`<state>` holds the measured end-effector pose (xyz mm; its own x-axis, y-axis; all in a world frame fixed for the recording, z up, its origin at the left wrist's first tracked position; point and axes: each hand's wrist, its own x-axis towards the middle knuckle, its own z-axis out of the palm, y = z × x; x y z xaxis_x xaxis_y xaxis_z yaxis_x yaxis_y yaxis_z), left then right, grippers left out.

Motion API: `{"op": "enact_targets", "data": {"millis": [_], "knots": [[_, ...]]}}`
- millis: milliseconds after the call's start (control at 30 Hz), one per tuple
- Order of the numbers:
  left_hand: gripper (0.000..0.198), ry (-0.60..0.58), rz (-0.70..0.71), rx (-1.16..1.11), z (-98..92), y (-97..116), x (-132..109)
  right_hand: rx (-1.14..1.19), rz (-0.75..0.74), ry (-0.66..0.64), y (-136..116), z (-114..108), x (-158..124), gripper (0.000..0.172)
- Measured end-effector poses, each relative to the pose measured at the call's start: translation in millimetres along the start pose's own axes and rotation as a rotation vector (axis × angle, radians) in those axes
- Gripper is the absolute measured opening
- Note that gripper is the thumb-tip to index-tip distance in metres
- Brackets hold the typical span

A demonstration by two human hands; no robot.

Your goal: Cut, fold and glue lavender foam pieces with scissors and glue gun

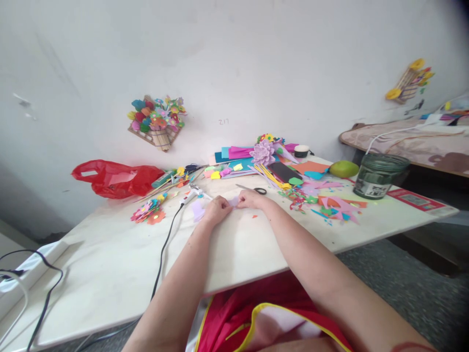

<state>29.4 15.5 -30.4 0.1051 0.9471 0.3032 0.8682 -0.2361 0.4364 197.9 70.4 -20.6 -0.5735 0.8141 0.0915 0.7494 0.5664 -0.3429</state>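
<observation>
A small lavender foam or paper piece (233, 201) lies between my hands, just over the tabletop. My left hand (219, 210) is closed with its fingertips at the piece's left edge, and my right hand (250, 199) pinches its right edge. Fingers hide much of it. Left of my left hand rests another lavender piece (198, 211), close to a white glue gun (189, 196) with a black cord. Scissors (260, 190) with black handles lie just behind my right hand. A tiny orange scrap (255, 216) is on the table (249, 249) in front of it.
Foam flowers (149, 211) and a red plastic bag (120, 180) are at left. Behind sit coloured sheets (234, 153), a lavender flower (263, 152) and a phone (285, 172). Scraps (337, 209), a green fruit (344, 169) and a glass jar (377, 176) occupy the right. A power strip (31, 274) lies front left.
</observation>
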Motion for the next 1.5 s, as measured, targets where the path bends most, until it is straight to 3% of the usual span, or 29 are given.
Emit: {"op": "enact_targets", "data": {"millis": [667, 967, 1500], "knots": [[0.006, 0.025, -0.017, 0.102, 2.7, 5, 0, -0.149, 0.048, -0.02, -17, -10, -5, 0.026], [0.01, 0.056, 0.032, 0.145, 6.2, 3, 0, -0.138, 0.012, 0.006, -10, -3, 2, 0.023], [0.014, 0.034, -0.018, 0.163, 7.8, 2, 1, -0.048, -0.041, 0.02, 5, 2, 4, 0.021]]}}
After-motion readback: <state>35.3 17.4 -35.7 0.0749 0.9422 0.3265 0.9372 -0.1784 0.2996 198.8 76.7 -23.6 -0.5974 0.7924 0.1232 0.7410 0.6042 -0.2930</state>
